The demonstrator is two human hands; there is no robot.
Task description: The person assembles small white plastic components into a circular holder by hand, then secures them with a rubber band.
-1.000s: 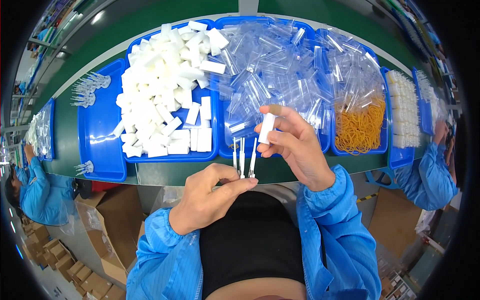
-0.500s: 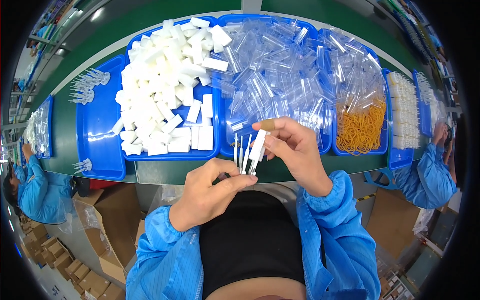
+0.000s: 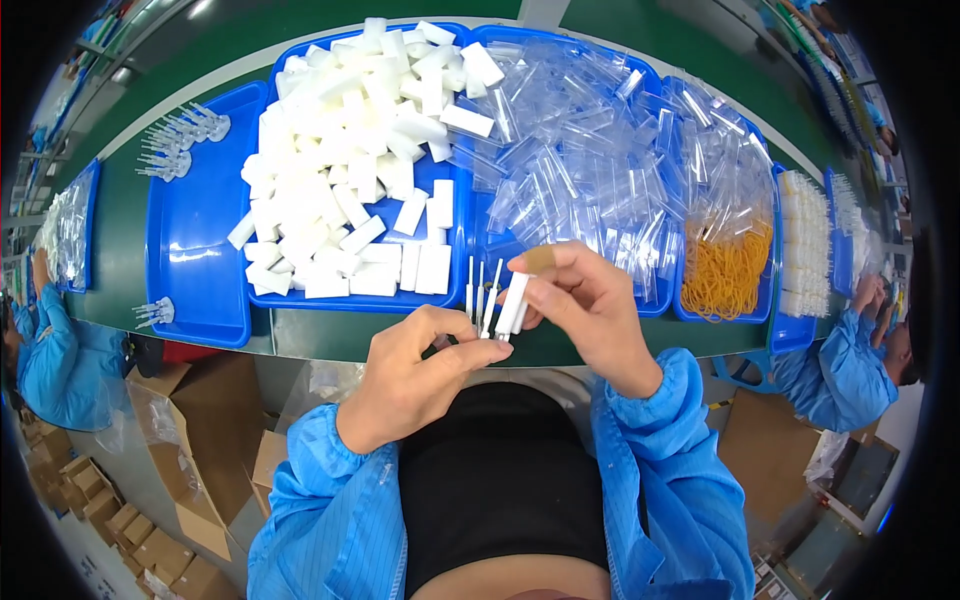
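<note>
White foam blocks (image 3: 350,170) in blue tray (image 3: 455,285)

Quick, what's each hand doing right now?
Left hand: closed, pinching thin white sticks at their base.
Right hand: closed, holding a white foam block.

The person wears a bright blue work coat with long sleeves, and the cloth looks thin and a bit shiny with lots of small folds. Each sleeve ends in a gathered cuff that fits snugly at the wrist, just behind the bare left hand (image 3: 415,375) and the bare right hand (image 3: 590,305). The coat hangs open down the front, and a black top shows under it; a tan sticky strip is wrapped round one finger of the right hand.
</note>
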